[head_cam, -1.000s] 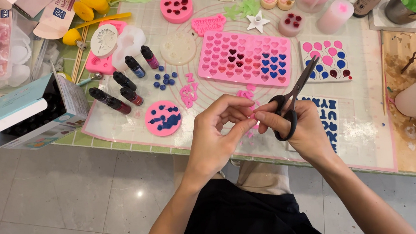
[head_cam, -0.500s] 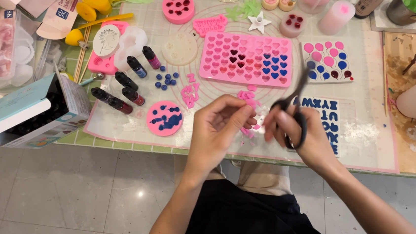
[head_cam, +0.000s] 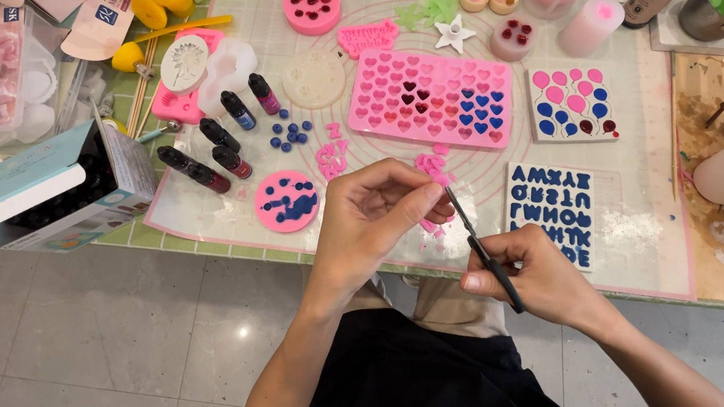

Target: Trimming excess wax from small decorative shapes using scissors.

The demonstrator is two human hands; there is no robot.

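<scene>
Small pink piece (head_cam: 433, 165) pinched in left hand (head_cam: 374, 220) above near bench (head_cam: 640, 233) edge, right hand (head_cam: 530, 276) closed on scissors (head_cam: 479, 246) snipping it; likely light, soft, best held by its edge.

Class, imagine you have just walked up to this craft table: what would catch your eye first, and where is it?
At the near edge, the left hand pinches a small pink piece while the right hand works black scissors against it. Just behind them lies a big pink heart mould, some hearts filled red and blue. To its right sits a blue letter mould.
</scene>
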